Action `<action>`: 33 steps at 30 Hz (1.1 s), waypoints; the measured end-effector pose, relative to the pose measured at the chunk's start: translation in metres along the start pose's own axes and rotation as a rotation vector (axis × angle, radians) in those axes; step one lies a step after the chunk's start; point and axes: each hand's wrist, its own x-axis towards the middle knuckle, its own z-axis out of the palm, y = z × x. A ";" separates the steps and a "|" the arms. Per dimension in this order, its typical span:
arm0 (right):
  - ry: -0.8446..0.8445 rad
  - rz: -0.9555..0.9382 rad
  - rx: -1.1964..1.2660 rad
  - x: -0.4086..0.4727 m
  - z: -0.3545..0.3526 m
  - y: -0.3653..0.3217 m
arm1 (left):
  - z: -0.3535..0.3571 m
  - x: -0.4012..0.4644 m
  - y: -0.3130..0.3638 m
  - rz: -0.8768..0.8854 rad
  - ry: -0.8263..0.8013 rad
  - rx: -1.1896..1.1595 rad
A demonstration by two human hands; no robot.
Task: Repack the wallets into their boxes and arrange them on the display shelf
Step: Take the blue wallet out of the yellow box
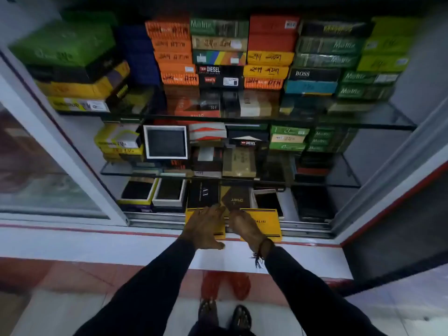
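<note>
We see two yellow wallet boxes at the front edge of the bottom shelf, side by side over the sliding-door track. The left yellow box lies under our left hand, which rests flat on its lid with fingers spread. The right yellow box, printed with dark lettering, lies under our right hand, whose fingers curl over its inner edge; whether they pinch it we cannot tell. Just behind the hands stand a black box and a brown-and-gold box; a phone lies to their right. Two open boxes holding dark wallets sit at the left. Above, glass shelves carry stacked boxes in orange, green, yellow and black, among them a Diesel box.
</note>
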 end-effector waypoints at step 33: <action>0.218 -0.063 -0.546 0.036 0.011 0.009 | -0.023 -0.047 -0.096 -0.290 -0.148 -1.083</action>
